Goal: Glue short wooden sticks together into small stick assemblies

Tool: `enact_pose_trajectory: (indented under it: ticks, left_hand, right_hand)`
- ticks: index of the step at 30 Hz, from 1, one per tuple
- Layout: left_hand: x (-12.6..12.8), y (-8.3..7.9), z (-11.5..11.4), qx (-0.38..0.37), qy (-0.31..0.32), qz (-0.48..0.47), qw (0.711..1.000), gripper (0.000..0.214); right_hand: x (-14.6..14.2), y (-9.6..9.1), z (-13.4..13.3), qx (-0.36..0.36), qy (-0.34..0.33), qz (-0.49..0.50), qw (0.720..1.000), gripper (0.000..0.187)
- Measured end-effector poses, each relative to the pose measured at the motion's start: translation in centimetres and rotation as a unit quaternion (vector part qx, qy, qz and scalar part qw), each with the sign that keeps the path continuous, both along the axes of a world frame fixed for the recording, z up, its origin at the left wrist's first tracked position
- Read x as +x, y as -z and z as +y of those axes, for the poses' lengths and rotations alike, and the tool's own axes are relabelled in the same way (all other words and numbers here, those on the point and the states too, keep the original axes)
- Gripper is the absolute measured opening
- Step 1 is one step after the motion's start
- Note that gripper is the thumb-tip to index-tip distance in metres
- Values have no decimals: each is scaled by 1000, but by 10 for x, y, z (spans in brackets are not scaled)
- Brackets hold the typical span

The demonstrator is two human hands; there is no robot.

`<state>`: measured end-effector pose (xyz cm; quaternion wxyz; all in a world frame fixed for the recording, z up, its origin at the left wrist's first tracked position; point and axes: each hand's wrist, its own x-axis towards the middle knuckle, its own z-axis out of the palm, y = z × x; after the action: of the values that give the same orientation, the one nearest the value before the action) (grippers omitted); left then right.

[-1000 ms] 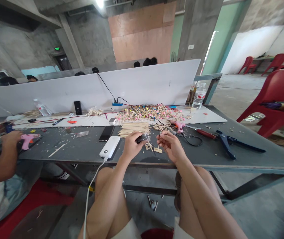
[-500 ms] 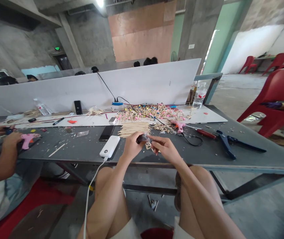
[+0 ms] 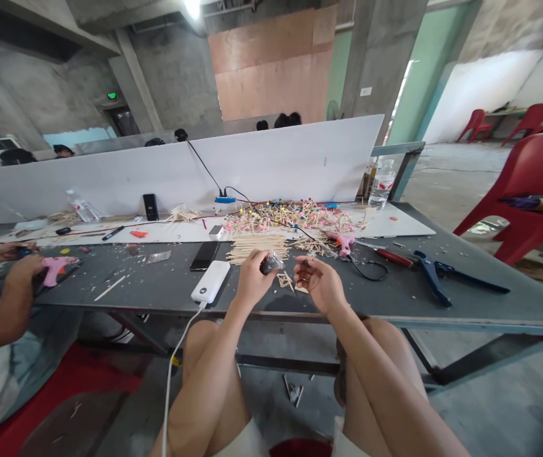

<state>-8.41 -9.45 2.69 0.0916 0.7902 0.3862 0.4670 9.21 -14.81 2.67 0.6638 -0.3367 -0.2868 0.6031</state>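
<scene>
My left hand (image 3: 253, 278) is closed around a small clear plastic bag (image 3: 272, 261) with dark contents. My right hand (image 3: 321, 282) is a little to the right of the bag, palm partly turned up. Its fingers are curled with the thumb and fingertips together, and a small dark bit seems to show there, too small to name. On the table below and between the hands lies a little frame of wooden sticks (image 3: 285, 280). Just beyond my left hand is a row of wooden sticks (image 3: 258, 247) laid side by side.
A heap of sticks with coloured balls (image 3: 290, 216) lies at the back. Right of my hands are a pink glue gun (image 3: 344, 244), a red-handled tool (image 3: 392, 256) and a blue cutter (image 3: 430, 279). A white power bank (image 3: 211, 282) and phone (image 3: 204, 255) lie left. A co-worker's hand (image 3: 26, 270) is far left.
My right hand has drawn away from the bag to the right and turned its palm up. The bag stays in my left hand, and the stick frame shows more fully.
</scene>
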Motion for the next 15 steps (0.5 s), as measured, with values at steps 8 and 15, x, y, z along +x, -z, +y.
enact_pose_trajectory:
  ticks: [8,15]
  left_hand:
    - [3,1,-6,-42,-1,15,999,24]
    - [4,0,-8,-42,8,20,999,28]
  right_hand:
    - [1,10,9,-74,-76,38,994,14]
    - [-5,4,4,-86,-87,49,991,13]
